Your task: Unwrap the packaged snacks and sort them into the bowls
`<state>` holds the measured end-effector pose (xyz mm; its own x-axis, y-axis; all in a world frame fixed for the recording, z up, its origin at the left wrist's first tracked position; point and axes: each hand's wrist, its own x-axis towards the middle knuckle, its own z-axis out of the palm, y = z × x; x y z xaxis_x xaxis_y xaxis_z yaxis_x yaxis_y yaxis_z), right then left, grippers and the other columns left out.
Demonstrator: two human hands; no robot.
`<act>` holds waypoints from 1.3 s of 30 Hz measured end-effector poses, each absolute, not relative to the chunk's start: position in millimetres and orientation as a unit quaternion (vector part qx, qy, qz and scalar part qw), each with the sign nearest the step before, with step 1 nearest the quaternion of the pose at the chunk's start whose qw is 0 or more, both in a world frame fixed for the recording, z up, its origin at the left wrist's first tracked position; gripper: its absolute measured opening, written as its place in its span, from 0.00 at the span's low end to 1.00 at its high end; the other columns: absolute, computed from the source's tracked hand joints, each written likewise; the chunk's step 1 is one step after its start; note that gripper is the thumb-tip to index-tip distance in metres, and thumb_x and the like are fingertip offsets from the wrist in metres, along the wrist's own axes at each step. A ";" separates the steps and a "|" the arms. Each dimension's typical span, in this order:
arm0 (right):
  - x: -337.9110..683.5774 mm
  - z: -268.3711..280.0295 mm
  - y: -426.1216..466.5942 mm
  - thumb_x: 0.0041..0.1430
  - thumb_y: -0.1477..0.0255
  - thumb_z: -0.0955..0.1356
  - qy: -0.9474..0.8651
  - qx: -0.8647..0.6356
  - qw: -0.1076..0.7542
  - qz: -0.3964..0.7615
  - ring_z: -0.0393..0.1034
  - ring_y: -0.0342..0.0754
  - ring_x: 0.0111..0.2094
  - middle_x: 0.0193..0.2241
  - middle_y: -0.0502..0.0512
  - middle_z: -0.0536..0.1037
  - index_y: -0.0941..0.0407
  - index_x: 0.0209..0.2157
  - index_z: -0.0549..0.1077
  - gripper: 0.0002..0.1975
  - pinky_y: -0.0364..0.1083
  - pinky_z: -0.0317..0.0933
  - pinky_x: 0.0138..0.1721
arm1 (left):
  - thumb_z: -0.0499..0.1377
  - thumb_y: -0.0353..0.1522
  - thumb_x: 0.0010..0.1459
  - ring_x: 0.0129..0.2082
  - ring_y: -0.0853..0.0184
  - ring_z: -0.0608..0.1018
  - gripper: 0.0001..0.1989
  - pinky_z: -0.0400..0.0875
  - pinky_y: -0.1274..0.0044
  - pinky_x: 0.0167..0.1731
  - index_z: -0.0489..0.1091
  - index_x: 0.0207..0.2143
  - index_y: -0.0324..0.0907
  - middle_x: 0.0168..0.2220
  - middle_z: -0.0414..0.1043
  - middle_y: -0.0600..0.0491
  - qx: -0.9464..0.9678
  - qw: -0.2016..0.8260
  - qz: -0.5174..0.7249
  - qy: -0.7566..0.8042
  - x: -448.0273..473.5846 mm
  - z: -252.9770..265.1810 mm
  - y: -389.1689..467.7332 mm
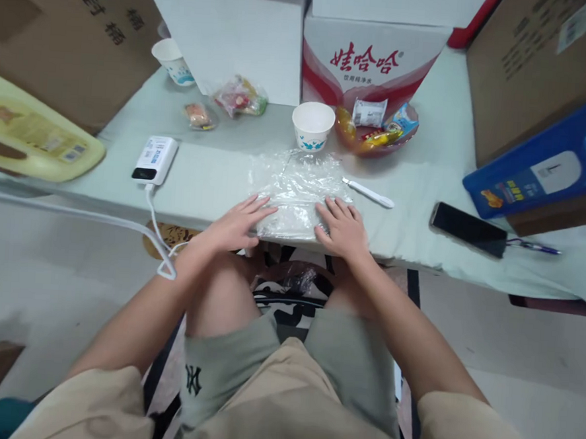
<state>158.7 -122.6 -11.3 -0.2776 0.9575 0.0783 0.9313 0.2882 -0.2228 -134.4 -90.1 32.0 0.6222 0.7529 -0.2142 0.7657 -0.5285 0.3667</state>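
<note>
A sheet of clear, crinkled plastic film (297, 200) lies on the cloth-covered table in front of me. My left hand (238, 224) rests at its left edge with the fingers stretched out. On the right edge of the film, my right hand (342, 228) lies flat with its fingers spread. Just right of the film is a white-handled craft knife (371, 194), touched by neither hand. Behind the film stands a white paper cup (313, 126) with a blue-green pattern. Whether the film is one layer or a folded bag, I cannot tell.
A bowl of wrapped snacks (387, 142) stands behind the knife. To the left are a white power bank (155, 160) with a cable and snack packets (241, 97). On the right lie a phone (468, 229) and a blue bottle (550, 156). White cartons (229, 43) line the back.
</note>
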 end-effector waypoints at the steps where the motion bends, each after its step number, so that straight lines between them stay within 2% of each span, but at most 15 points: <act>1: 159.3 -11.0 -123.2 0.67 0.60 0.60 -0.796 -0.592 0.105 0.069 0.52 0.58 0.70 0.69 0.57 0.60 0.50 0.67 0.61 0.29 0.61 0.47 0.67 | 0.60 0.31 0.53 0.73 0.50 0.49 0.33 0.50 0.56 0.69 0.64 0.64 0.44 0.73 0.48 0.45 0.874 0.214 0.005 0.435 -139.3 32.6 -93.9; 3: 160.5 -10.1 -124.3 0.67 0.59 0.59 -0.795 -0.590 0.115 0.074 0.52 0.58 0.70 0.69 0.58 0.58 0.51 0.68 0.59 0.31 0.60 0.47 0.67 | 0.56 0.31 0.57 0.71 0.53 0.58 0.21 0.53 0.57 0.68 0.73 0.53 0.44 0.67 0.62 0.45 0.868 0.209 0.056 0.447 -143.6 32.3 -102.0; 5: 161.8 -9.3 -124.8 0.67 0.57 0.59 -0.798 -0.586 0.117 0.076 0.51 0.58 0.70 0.71 0.58 0.55 0.51 0.69 0.57 0.32 0.60 0.47 0.67 | 0.55 0.32 0.59 0.68 0.54 0.63 0.17 0.56 0.56 0.67 0.76 0.49 0.44 0.62 0.69 0.44 0.859 0.208 0.095 0.459 -141.4 29.7 -108.6; 9: 165.0 -12.1 -123.6 0.67 0.57 0.59 -0.802 -0.583 0.111 0.071 0.51 0.59 0.70 0.72 0.56 0.51 0.51 0.70 0.55 0.33 0.59 0.49 0.66 | 0.61 0.32 0.53 0.71 0.51 0.56 0.27 0.52 0.56 0.68 0.71 0.56 0.44 0.68 0.61 0.46 0.868 0.215 0.069 0.442 -128.3 20.4 -115.1; 13: 173.8 -19.6 -128.1 0.65 0.55 0.60 -0.810 -0.558 0.166 0.066 0.46 0.59 0.72 0.72 0.59 0.51 0.52 0.68 0.58 0.33 0.61 0.44 0.68 | 0.55 0.36 0.61 0.67 0.55 0.65 0.16 0.47 0.56 0.69 0.77 0.47 0.45 0.60 0.72 0.49 0.839 0.255 0.110 0.468 -121.6 11.8 -117.5; 17: 189.6 -23.5 -146.6 0.59 0.52 0.65 -0.830 -0.513 0.208 0.063 0.43 0.62 0.72 0.70 0.61 0.56 0.53 0.68 0.57 0.39 0.65 0.38 0.68 | 0.50 0.51 0.63 0.53 0.55 0.78 0.26 0.65 0.63 0.61 0.79 0.41 0.42 0.48 0.81 0.46 0.733 0.377 0.256 0.504 -125.5 10.9 -118.5; 19: 196.3 -23.1 -157.6 0.60 0.56 0.66 -0.823 -0.517 0.226 0.064 0.51 0.62 0.70 0.64 0.62 0.67 0.53 0.64 0.62 0.33 0.66 0.39 0.68 | 0.51 0.56 0.61 0.49 0.55 0.80 0.31 0.69 0.65 0.57 0.80 0.38 0.41 0.45 0.82 0.45 0.699 0.405 0.297 0.509 -128.5 13.4 -118.7; 21: 200.2 -21.4 -166.9 0.64 0.64 0.64 -0.799 -0.535 0.265 0.066 0.62 0.60 0.65 0.52 0.59 0.79 0.52 0.54 0.71 0.18 0.66 0.42 0.67 | 0.52 0.59 0.59 0.48 0.56 0.80 0.32 0.70 0.66 0.55 0.80 0.36 0.41 0.43 0.82 0.45 0.686 0.398 0.321 0.518 -130.9 16.3 -119.5; 24: 200.9 -16.9 -176.9 0.65 0.69 0.63 -0.755 -0.545 0.354 0.083 0.72 0.56 0.57 0.37 0.53 0.83 0.51 0.37 0.73 0.08 0.64 0.47 0.66 | 0.52 0.59 0.58 0.46 0.57 0.80 0.32 0.71 0.68 0.53 0.79 0.34 0.41 0.41 0.82 0.45 0.670 0.375 0.351 0.536 -132.4 19.1 -121.6; 29: 196.4 -4.3 -180.4 0.66 0.68 0.62 -0.688 -0.531 0.479 0.122 0.75 0.56 0.53 0.39 0.54 0.82 0.51 0.36 0.68 0.05 0.65 0.55 0.63 | 0.53 0.59 0.58 0.39 0.61 0.81 0.30 0.74 0.71 0.45 0.76 0.30 0.41 0.36 0.81 0.46 0.651 0.334 0.413 0.542 -124.7 16.8 -119.8; 33: 193.6 2.7 -170.4 0.65 0.64 0.63 -0.713 -0.504 0.468 0.138 0.65 0.59 0.63 0.40 0.54 0.81 0.50 0.41 0.64 0.06 0.70 0.44 0.66 | 0.51 0.58 0.61 0.22 0.70 0.73 0.30 0.68 0.76 0.25 0.70 0.27 0.42 0.25 0.75 0.51 0.623 0.334 0.441 0.552 -114.1 11.6 -109.1; 34: 192.9 2.7 -167.3 0.63 0.63 0.65 -0.725 -0.496 0.454 0.151 0.68 0.59 0.61 0.37 0.53 0.80 0.49 0.44 0.63 0.10 0.70 0.45 0.66 | 0.50 0.57 0.61 0.18 0.71 0.70 0.29 0.66 0.77 0.22 0.68 0.27 0.42 0.24 0.73 0.52 0.615 0.338 0.446 0.555 -112.7 10.2 -106.0; 36: 191.1 1.1 -161.7 0.59 0.63 0.69 -0.731 -0.496 0.426 0.194 0.76 0.57 0.50 0.33 0.50 0.79 0.49 0.52 0.60 0.22 0.66 0.59 0.60 | 0.50 0.55 0.63 0.16 0.73 0.67 0.26 0.62 0.78 0.20 0.65 0.27 0.43 0.22 0.70 0.54 0.605 0.330 0.452 0.567 -112.4 7.6 -100.5; 38: 188.9 -1.5 -157.7 0.57 0.63 0.70 -0.710 -0.521 0.401 0.252 0.78 0.52 0.34 0.33 0.49 0.78 0.50 0.58 0.57 0.30 0.57 0.71 0.44 | 0.50 0.54 0.64 0.16 0.73 0.66 0.25 0.61 0.78 0.19 0.64 0.27 0.44 0.20 0.68 0.55 0.598 0.311 0.449 0.586 -114.7 5.2 -96.1; 39: 187.8 -2.7 -156.3 0.57 0.63 0.69 -0.693 -0.536 0.393 0.279 0.77 0.50 0.28 0.32 0.49 0.79 0.50 0.59 0.57 0.31 0.53 0.72 0.36 | 0.50 0.53 0.64 0.16 0.72 0.66 0.24 0.61 0.78 0.19 0.63 0.26 0.44 0.20 0.68 0.56 0.596 0.307 0.441 0.597 -116.3 4.3 -94.4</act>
